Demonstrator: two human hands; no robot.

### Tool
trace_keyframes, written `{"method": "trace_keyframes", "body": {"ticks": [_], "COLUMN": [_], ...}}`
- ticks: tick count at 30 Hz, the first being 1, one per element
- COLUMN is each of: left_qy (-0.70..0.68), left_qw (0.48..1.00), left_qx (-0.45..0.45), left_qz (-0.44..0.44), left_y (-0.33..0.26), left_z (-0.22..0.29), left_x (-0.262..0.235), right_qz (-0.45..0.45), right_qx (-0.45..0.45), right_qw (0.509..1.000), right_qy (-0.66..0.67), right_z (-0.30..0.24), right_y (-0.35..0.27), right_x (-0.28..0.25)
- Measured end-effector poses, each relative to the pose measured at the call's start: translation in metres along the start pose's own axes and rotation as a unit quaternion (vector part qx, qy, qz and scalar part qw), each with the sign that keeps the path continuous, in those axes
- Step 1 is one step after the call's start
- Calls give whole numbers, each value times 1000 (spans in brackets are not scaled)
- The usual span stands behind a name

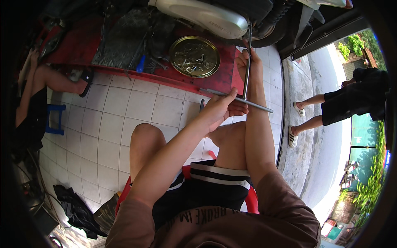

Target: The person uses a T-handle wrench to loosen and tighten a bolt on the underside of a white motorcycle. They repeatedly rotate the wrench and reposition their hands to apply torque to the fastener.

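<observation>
A long metal T-handle wrench runs from its sliding crossbar up to the underside of a motorbike, beside the silver rounded cover. My left hand is closed on the crossbar, thumb over the top and fingers beneath, near where it meets the shaft. Farther forward, my right hand has its fingers curled at the upper shaft, close to the bike. The wrench's far tip meets dark parts by the rear wheel, and what it sits on is too small to make out.
A gold round tray with small parts lies on the red lift platform. Left of it are a blue-handled tool and several wrenches. Someone sits by a blue stool at left; another person stands outside at right.
</observation>
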State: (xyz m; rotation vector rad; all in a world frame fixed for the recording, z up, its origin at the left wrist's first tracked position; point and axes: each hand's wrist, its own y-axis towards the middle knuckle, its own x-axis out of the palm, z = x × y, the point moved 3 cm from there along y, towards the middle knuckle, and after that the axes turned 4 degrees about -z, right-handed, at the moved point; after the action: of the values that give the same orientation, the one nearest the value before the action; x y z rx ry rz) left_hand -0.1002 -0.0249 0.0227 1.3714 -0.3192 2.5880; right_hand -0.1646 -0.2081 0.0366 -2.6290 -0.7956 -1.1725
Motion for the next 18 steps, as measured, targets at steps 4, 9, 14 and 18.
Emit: {"method": "trace_keyframes", "body": {"ticks": [4, 9, 14, 18], "left_qy": [-52, -77, -85, -82], "left_qw": [999, 996, 995, 996], "left_qx": [-15, -23, -19, 0], "left_qz": [-7, -31, -47, -40], "left_y": [4, 7, 6, 6], "left_z": [-13, -17, -15, -12], "left_x": [-3, -4, -3, 2], "right_qz": [-8, 21, 29, 40], "right_qx": [42, 68, 83, 94], "right_qw": [999, 997, 995, 991], "right_qy": [24, 15, -43, -88], "right_z": [7, -3, -6, -12], "right_y": [-1, 2, 2, 3], "right_x": [1, -6, 5, 8]}}
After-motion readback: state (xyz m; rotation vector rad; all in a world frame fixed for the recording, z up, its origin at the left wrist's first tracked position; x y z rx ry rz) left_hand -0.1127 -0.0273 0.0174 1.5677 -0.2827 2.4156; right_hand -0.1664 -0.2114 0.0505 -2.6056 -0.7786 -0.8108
